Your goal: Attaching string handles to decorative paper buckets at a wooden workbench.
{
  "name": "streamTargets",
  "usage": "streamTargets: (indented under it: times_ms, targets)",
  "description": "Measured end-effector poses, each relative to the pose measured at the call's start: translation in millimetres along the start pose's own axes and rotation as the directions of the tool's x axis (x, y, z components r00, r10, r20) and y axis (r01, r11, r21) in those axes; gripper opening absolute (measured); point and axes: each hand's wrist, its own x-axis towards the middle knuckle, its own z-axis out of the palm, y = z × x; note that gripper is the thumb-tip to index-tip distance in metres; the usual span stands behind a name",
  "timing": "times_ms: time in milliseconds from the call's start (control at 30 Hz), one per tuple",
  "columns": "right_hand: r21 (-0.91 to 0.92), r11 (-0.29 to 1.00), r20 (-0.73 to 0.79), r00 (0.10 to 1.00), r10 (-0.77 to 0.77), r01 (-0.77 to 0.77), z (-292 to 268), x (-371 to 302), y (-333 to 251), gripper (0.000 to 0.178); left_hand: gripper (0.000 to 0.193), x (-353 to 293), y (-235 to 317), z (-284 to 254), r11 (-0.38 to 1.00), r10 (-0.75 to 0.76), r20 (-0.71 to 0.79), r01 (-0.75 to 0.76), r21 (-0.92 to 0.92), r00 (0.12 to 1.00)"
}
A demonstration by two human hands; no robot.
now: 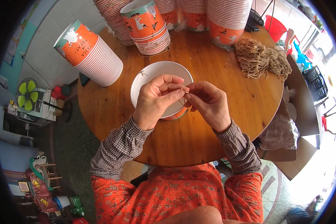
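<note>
A paper bucket, white inside with an orange printed outside, stands on the round wooden table in front of me. Over its near right rim my left hand and my right hand meet, fingertips pinched together. Between them runs a thin tan twine; its exact loop or knot is too small to make out. At the bucket's far left rim a small twine knot pokes through the wall. My hands hide the rest of the rim on the right.
On the left a tilted stack of nested buckets leans over the table. Behind stand several more stacks, one with twine handles. A bundle of tan twine lies at the far right, above an open cardboard box.
</note>
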Motion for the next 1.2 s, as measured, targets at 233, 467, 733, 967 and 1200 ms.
streamTargets:
  times_ms: [233, 467, 733, 967, 1200]
  targets:
    - [-0.056, 0.998, -0.023, 1.000, -0.008, 0.006, -1.6, -1.5, 0.3, 0.009, 0.018, -4.6, 1.0, 6.0, 0.988, 0.117, -0.069, -0.109, 0.106, 0.991]
    - [-0.186, 0.915, -0.028, 0.929, -0.369, 0.358, 1.8, -1.1, 12.7, 0.010, 0.017, -0.9, -10.1, 2.7, 0.991, 0.131, -0.033, -0.131, 0.002, 0.991]
    - [-0.220, 0.901, -0.043, 0.919, -0.393, 0.375, 3.0, -0.9, 14.2, 0.010, 0.010, -1.0, -6.7, 2.1, 0.763, 0.426, 0.025, -0.374, 0.527, 0.904]
    - [-0.154, 0.940, -0.078, 0.944, -0.319, 0.305, 4.7, -0.8, 12.0, 0.010, 0.015, -1.6, -7.9, 2.4, 0.391, 0.641, 0.203, -0.542, 0.744, 0.741]
    - [-0.162, 0.946, -0.082, 0.951, -0.298, 0.282, 4.4, 0.5, 13.0, 0.009, 0.011, -3.1, -0.5, 4.9, 0.566, 0.555, 0.150, -0.504, 0.652, 0.818]
